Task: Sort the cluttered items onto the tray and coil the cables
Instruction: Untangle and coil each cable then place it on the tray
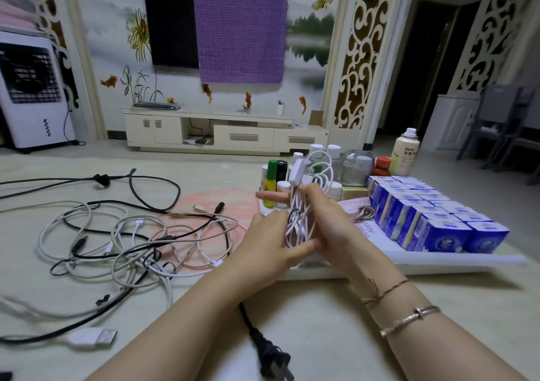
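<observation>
Both hands hold one white cable (301, 205), wound into long loops, in front of the white tray (438, 263). My right hand (333, 220) grips the bundle from the right. My left hand (271, 240) pinches its lower end. An inline switch and a USB plug stick up at the top of the loops. On the tray stand rows of blue boxes (432, 220) and several small bottles (271, 185). A tangle of white and black cables (131, 240) lies on the floor to the left.
A black power plug (274, 357) with its cord lies on the floor between my forearms. A white USB plug (93, 337) sits at the lower left. A spray can (404, 152) stands behind the tray. A TV cabinet (222, 132) lines the far wall.
</observation>
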A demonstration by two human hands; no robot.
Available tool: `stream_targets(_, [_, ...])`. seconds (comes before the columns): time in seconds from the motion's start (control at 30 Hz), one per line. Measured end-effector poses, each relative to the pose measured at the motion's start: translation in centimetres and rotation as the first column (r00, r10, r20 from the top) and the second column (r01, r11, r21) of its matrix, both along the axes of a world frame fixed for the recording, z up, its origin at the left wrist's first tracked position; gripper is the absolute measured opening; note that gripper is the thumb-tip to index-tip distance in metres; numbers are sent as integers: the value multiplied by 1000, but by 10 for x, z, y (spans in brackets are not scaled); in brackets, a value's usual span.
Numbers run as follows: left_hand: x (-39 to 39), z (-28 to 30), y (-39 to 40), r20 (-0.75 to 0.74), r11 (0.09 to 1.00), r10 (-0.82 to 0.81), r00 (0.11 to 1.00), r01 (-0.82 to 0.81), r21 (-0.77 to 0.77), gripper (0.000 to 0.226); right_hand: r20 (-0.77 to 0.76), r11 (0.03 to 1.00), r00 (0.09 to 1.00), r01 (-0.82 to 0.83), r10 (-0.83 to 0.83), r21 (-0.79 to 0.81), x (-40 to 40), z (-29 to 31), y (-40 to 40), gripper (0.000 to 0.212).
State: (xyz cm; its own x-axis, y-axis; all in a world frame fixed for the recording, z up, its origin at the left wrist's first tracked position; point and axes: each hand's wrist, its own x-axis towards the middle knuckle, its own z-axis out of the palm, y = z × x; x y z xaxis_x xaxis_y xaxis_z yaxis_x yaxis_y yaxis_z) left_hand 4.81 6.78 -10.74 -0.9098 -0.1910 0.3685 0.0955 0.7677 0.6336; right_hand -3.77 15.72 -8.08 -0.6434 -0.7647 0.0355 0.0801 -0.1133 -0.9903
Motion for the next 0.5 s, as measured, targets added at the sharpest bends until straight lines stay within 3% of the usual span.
stream_targets(0.07, [-2, 2, 2, -69, 996, -34, 997, 40, 81, 8, -4, 999, 1000, -15, 15, 36, -1, -2, -1, 49])
stream_targets(0.17, [-3, 2, 3, -50, 988, -19, 999, 27, 154, 17, -109, 993, 993, 65, -54, 94, -2, -5, -4, 41])
stream_targets(0.23, [-3, 1, 2, -54, 988, -9, 998, 17, 153, 12, -164, 977, 964, 213, -208, 17, -4, -5, -5, 38])
stream_targets(0.3, [-3, 2, 2, -40, 994, 8, 999, -4, 108, 19, -241, 939, 908, 322, -343, -123, -11, -2, -2, 48])
stream_targets(0.4, [-4, 1, 2, -18, 998, -2, 1000, 3, 64, 14, -221, 907, 894, 329, -389, -264, -20, 5, 7, 62])
stream_targets(0.5, [-5, 1, 2, -12, 998, 6, 1000, -5, 65, 15, -359, 921, 849, 340, -388, -190, -22, 7, 10, 33])
